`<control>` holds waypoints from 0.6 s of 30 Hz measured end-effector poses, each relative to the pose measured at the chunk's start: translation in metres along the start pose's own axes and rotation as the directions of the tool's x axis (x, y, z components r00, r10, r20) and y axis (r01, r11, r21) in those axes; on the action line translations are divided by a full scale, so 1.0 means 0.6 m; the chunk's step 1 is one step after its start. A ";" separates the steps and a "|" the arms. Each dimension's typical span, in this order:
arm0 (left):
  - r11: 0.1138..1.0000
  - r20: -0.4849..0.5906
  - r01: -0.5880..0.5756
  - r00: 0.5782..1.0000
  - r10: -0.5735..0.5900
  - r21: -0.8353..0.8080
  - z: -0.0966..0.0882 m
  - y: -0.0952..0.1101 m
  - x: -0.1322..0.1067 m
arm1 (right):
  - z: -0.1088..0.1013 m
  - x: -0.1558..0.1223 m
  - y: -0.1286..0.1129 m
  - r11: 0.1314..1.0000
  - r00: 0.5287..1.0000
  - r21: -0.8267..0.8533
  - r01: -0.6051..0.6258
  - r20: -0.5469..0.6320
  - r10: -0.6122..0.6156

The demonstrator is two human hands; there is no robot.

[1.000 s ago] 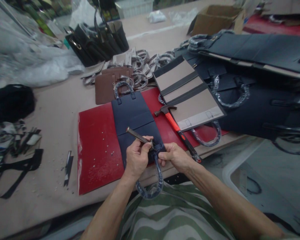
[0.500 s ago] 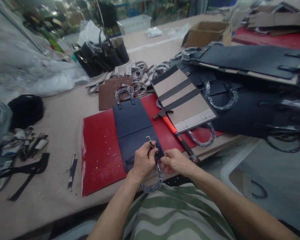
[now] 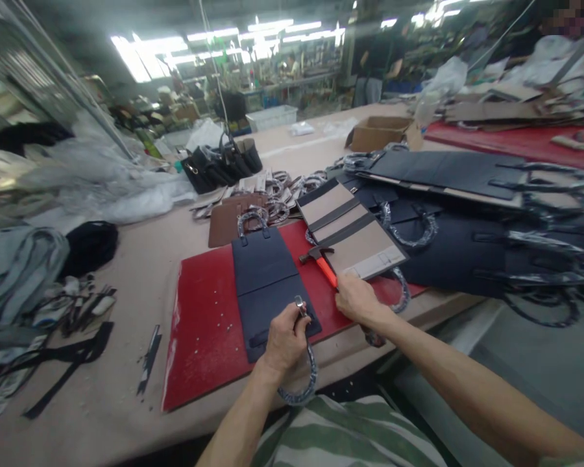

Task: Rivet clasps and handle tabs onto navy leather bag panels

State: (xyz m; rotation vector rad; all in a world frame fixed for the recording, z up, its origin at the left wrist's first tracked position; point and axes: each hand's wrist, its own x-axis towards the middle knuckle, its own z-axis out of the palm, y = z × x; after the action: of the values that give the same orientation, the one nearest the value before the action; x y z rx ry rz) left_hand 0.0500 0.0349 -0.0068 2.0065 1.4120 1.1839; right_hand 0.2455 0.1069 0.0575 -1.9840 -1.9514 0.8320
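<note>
A navy bag panel (image 3: 267, 279) lies flat on a red board (image 3: 202, 324), with a plastic-wrapped handle at each end. My left hand (image 3: 285, 337) is closed around a metal punch (image 3: 300, 305) that stands upright on the panel's near edge, beside the near handle (image 3: 304, 383). My right hand (image 3: 355, 299) is closed over the orange handle of a hammer (image 3: 324, 263) that lies on the board to the right of the panel.
A beige and black panel (image 3: 353, 230) lies against the hammer head. Stacked navy panels (image 3: 467, 214) fill the right side. A brown bag (image 3: 226, 220), black bags (image 3: 221, 165) and a cardboard box (image 3: 379, 133) sit farther back. Black straps and scraps (image 3: 68, 324) lie at left.
My right hand left the near handle and moved right onto the hammer's handle. My left hand turned the punch upright on the panel. The camera tilted up.
</note>
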 end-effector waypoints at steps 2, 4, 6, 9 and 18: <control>1.000 -0.001 0.001 1.000 -0.001 0.009 0.000 0.002 0.000 | -0.010 0.016 -0.013 0.994 0.995 0.110 -0.013 0.103 0.001; 1.000 -0.003 0.005 1.000 -0.005 0.016 0.000 0.005 0.000 | -0.021 0.023 -0.026 0.973 0.977 0.231 -0.022 0.209 -0.028; 1.000 -0.002 0.014 1.000 -0.014 0.012 -0.002 0.007 0.001 | -0.035 0.015 -0.039 0.942 0.962 0.334 -0.031 0.266 -0.063; 1.000 0.003 0.029 1.000 -0.029 -0.009 -0.003 0.008 0.003 | -0.064 -0.027 -0.053 0.895 0.964 0.445 -0.037 0.253 -0.086; 0.999 0.012 0.040 0.999 -0.039 -0.011 0.003 0.006 0.001 | -0.145 -0.177 -0.038 0.815 0.827 -0.216 0.537 -0.058 -0.560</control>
State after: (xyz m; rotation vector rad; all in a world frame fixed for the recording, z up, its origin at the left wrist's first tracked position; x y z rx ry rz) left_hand 0.0537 0.0343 -0.0047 1.9658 1.4297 1.1589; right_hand 0.2790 0.0243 0.1644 -1.3669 -2.4160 0.3755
